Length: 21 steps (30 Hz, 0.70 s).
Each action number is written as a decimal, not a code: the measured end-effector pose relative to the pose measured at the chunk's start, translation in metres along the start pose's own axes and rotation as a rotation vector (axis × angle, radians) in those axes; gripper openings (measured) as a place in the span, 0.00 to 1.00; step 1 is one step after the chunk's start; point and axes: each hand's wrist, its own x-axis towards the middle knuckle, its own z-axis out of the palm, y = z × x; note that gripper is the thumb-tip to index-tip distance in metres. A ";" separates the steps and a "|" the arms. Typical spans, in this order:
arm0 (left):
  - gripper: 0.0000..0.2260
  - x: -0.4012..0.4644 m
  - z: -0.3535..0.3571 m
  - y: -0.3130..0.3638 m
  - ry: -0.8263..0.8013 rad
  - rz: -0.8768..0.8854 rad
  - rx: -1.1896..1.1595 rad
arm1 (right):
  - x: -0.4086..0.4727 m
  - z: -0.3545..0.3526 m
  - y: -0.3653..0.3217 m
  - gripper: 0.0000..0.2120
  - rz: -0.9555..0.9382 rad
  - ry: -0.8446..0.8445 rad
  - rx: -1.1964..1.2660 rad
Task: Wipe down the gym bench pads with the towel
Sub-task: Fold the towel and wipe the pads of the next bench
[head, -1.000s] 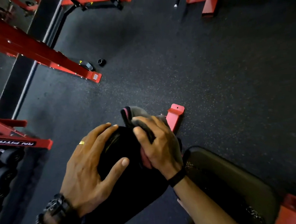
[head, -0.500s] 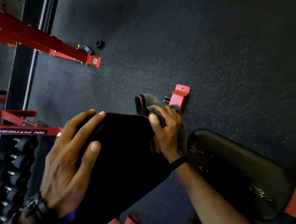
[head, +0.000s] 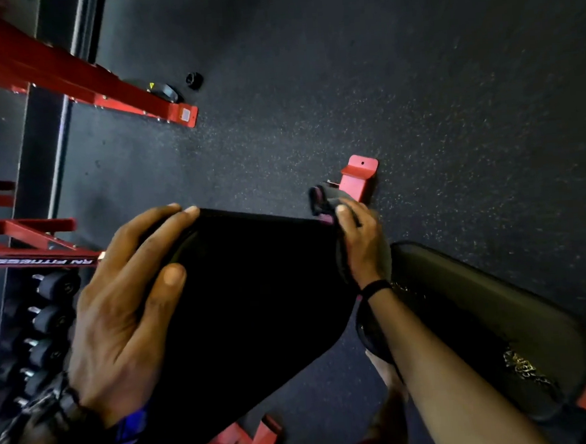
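Note:
A black back pad (head: 255, 299) of the gym bench tilts up toward me in the middle of the head view. My left hand (head: 125, 311) grips its left top corner, fingers curled over the edge and thumb on the face. My right hand (head: 361, 245) holds a grey towel with pink trim (head: 324, 199) against the pad's right top corner and side edge. The darker seat pad (head: 490, 323) lies lower to the right, partly hidden by my right forearm.
A red bench foot (head: 359, 176) stands on the black speckled rubber floor (head: 414, 94). A long red frame beam (head: 80, 83) runs at upper left. A dumbbell rack (head: 46, 305) sits at left. More red bench frame (head: 243, 441) shows below the pad.
My view has shifted, so more of the back pad's face shows. My left hand slid out to the left corner and my right hand with the towel moved to the right edge.

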 end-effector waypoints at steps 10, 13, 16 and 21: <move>0.21 0.001 -0.001 -0.003 0.005 0.044 -0.024 | -0.117 0.023 0.018 0.30 0.377 0.230 -0.007; 0.21 -0.002 -0.002 -0.005 0.002 0.064 0.002 | -0.117 0.036 0.004 0.30 0.333 0.299 0.047; 0.21 -0.001 0.002 -0.010 0.019 0.090 0.037 | -0.073 0.033 0.015 0.32 0.314 0.371 0.009; 0.21 -0.001 0.004 -0.018 0.050 0.123 0.044 | -0.091 0.031 0.061 0.33 0.340 0.296 -0.010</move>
